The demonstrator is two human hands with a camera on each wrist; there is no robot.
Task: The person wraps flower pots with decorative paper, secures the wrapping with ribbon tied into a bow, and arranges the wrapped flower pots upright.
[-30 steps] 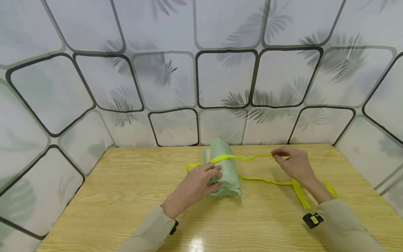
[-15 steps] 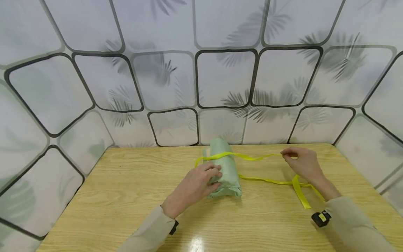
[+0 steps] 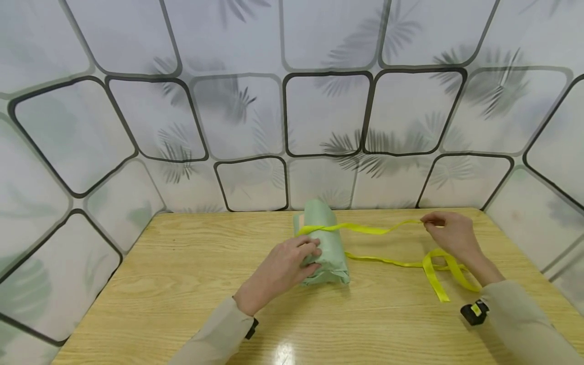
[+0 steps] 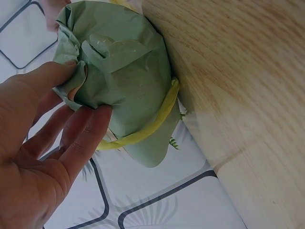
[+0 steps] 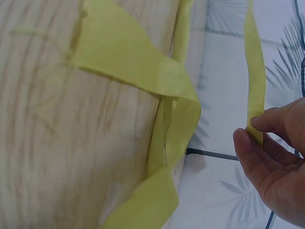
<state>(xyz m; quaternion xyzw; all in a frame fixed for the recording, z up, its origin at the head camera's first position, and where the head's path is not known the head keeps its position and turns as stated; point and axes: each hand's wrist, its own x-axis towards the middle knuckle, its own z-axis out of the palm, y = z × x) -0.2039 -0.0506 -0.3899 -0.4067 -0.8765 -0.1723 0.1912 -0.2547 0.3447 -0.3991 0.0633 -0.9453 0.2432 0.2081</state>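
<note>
A parcel in pale green paper (image 3: 325, 248) lies on the table, its folded end (image 4: 119, 57) facing the left wrist camera. My left hand (image 3: 287, 263) holds the left side of its near end, thumb and fingertips on the creased paper. A yellow ribbon (image 3: 365, 229) crosses over the parcel and runs right to my right hand (image 3: 451, 234), which pinches one end between thumb and fingers, raised over the table. The ribbon's other length comes out from the parcel's right side along the wood. Its loose loop (image 5: 176, 95) shows large in the right wrist view.
The wooden table (image 3: 196, 284) reaches back to a patterned cloth wall (image 3: 328, 116) with dark outlined squares and leaf prints. The parcel's far end stands close to that wall. A black wrist device (image 3: 474, 312) sits by the right sleeve.
My right hand has moved right, drawing the ribbon with it; the slack loop left of the parcel has pulled in against the paper. My left hand and the parcel stay put.
</note>
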